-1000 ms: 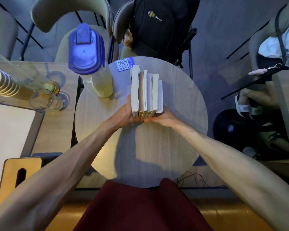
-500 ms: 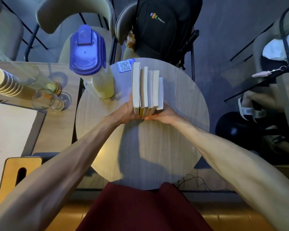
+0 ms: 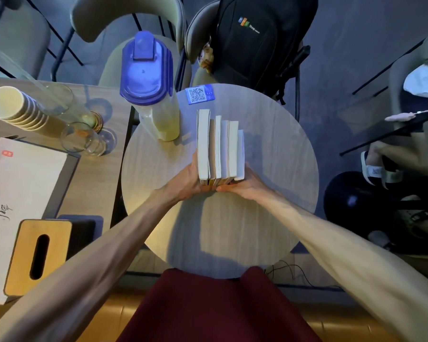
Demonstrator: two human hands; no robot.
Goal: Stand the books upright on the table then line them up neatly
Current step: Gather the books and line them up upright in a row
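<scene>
Books (image 3: 220, 146) stand upright mid-table (image 3: 277, 149), pale page edges up (far ends uneven), squeezed between my left hand (image 3: 188, 180) and right hand (image 3: 245, 185).

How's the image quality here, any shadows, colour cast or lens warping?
Head view: sharp on the books; arm shadows darken the round table near the person; bluish cast on the jug lid; wide-angle bending stretches forearms and chairs at the edges.

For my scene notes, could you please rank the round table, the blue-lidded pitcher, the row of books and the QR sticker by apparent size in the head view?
1. round table
2. blue-lidded pitcher and row of books: look alike, and the pitcher's lid is nearer the camera
3. QR sticker
</scene>
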